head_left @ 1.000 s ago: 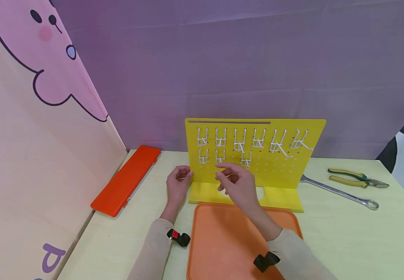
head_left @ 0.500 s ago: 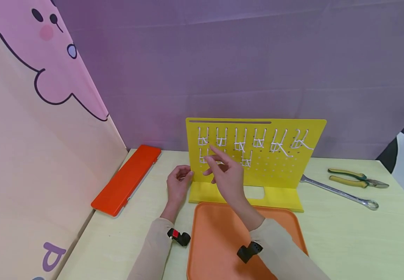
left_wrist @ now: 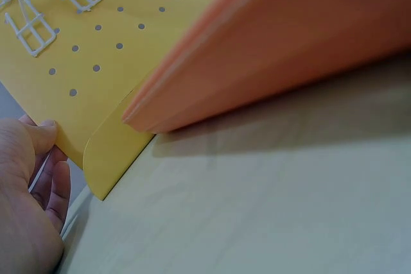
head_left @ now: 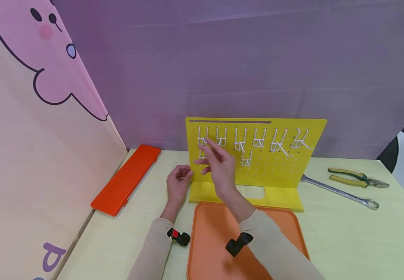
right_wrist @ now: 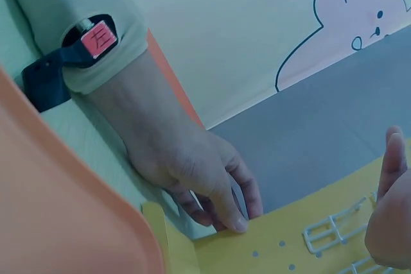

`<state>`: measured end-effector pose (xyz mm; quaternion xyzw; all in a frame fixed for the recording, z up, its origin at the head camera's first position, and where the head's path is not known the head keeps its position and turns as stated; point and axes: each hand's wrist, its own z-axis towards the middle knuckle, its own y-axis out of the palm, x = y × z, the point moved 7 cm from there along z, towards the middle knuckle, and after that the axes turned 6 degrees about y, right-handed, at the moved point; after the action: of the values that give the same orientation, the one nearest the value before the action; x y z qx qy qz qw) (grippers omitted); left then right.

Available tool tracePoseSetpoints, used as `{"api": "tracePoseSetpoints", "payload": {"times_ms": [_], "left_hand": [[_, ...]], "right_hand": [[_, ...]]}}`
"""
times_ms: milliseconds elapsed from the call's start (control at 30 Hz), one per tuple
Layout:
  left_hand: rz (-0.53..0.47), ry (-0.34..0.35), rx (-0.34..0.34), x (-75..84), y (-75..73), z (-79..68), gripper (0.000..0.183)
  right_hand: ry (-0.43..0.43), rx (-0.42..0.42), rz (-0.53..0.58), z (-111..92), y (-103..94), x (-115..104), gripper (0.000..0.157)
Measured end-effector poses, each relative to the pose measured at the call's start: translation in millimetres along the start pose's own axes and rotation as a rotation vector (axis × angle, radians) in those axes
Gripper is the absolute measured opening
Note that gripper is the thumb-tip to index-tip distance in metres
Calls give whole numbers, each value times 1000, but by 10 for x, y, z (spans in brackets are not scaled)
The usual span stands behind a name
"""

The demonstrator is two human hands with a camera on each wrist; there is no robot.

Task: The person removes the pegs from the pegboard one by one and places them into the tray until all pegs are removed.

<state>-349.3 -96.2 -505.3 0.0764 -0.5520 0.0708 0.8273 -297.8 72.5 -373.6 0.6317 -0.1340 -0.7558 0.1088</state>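
Observation:
A yellow pegboard stands upright on its base, with white wire hooks hung in two rows. My left hand grips the board's left edge, thumb on the front face and the other fingers behind it, as the left wrist view also shows. My right hand is raised before the left end of the board, its index finger extended and overlapping the upper-left hooks. Nothing shows between its fingers. It hides part of the lower row of hooks. In the right wrist view, the right hand is partly cut off beside the hooks.
An orange tray lies in front of the board, under my right forearm. To the left is a red flat case. A combination wrench and yellow-green pliers lie to the right. A purple cloth hangs behind.
My right hand has moved left along the board, from the middle of the lower row to the leftmost hooks, and slightly up. The left hand has stayed at the board's edge.

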Motion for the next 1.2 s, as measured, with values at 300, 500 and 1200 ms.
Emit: {"api": "tracePoseSetpoints", "payload": {"times_ms": [300,500,1200], "left_hand": [[3,-9,11,8,12,-9,16],[27,-17,3,-4,3,-3,15],[44,-18,-2,-32,4,7,14]], "right_hand": [[68,78,167,48,56,58,35],[80,98,223,68,69,66,29],[-64,144,138,10,114,-3,24]]}}
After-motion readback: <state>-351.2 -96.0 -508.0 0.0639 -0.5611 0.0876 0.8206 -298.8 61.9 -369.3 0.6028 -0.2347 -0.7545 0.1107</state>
